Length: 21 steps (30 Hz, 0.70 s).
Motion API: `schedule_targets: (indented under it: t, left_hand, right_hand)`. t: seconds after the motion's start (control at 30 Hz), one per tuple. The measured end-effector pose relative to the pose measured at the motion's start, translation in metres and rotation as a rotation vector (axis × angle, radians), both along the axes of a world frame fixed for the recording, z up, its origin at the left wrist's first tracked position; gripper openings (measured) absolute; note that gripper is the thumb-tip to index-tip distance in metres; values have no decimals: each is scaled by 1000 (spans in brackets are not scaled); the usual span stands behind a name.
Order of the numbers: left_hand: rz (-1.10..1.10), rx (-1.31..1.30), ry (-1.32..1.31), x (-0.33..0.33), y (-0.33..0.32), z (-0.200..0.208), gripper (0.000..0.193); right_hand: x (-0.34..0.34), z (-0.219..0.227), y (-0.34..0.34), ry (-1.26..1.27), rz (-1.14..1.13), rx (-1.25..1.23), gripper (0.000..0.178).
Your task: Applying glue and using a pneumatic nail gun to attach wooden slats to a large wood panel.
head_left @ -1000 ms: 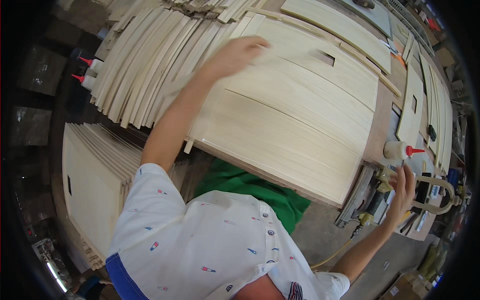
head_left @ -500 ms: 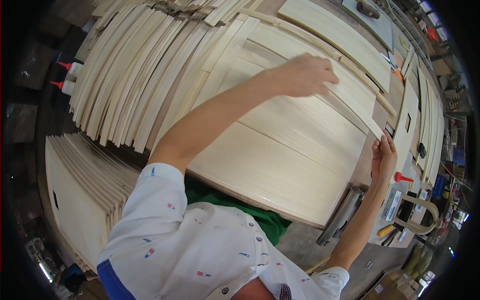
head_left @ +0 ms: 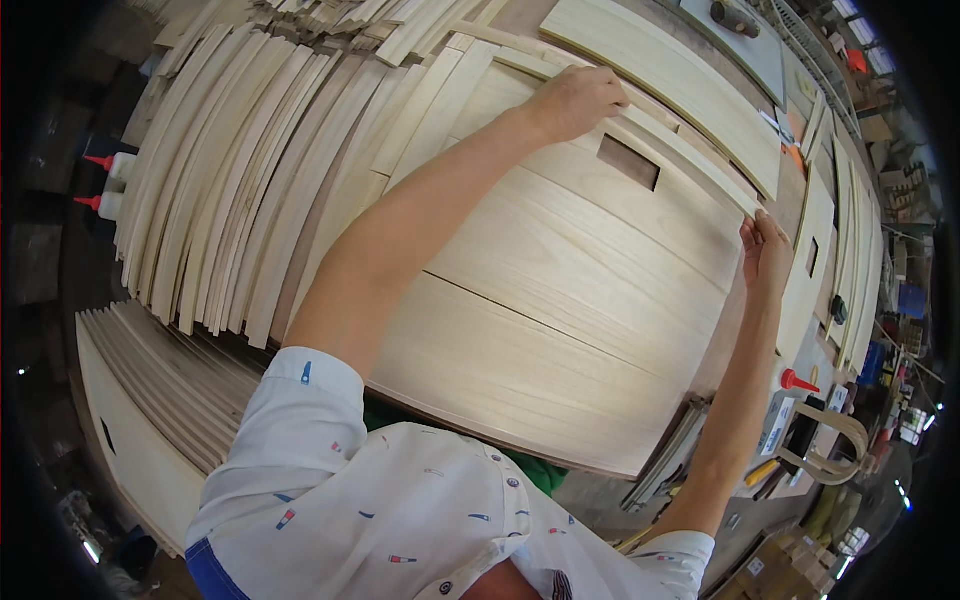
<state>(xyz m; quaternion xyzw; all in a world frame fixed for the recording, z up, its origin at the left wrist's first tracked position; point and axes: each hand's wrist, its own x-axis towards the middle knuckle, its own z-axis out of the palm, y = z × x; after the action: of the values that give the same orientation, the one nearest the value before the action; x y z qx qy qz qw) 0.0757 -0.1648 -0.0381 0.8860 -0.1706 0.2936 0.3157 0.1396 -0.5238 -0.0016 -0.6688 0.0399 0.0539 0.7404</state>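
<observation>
A pale wooden panel [head_left: 560, 250] made of joined boards lies flat in front of me, with a rectangular slot in its far part. Along its far edge runs a narrow wooden strip [head_left: 690, 158]. My left hand [head_left: 580, 103] is closed over this strip near its middle, fingers bent round its edge. At the strip's right end, my right hand [head_left: 767, 255] pinches it between thumb and fingers. Whether the strip rests fully on the panel I cannot tell. My left forearm hides part of the panel's left side.
Many loose strips [head_left: 250, 170] lie piled at the left, beside two red-tipped white bottles [head_left: 112, 206]. Slotted panels [head_left: 150, 420] stand stacked at lower left. Another board [head_left: 665, 85] lies beyond my panel. A red-tipped bottle [head_left: 797, 381] and tools are at the right.
The strip has moved away from me to the panel's far edge, and the slot now shows. My left hand has shifted left and farther away, closing on the strip; my right hand moved farther too.
</observation>
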Motion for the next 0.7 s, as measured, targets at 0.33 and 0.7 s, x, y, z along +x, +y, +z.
schedule_targets:
  t: [0.33,0.7]
  left_hand:
    - [43,83,-3,10,4,-7,12]
    - [-17,214,-141,24,14,-21,11]
  right_hand:
    - [22,-10,11,7,-48,-291,22]
    - [31,-27,7,-90,-76,-747,37]
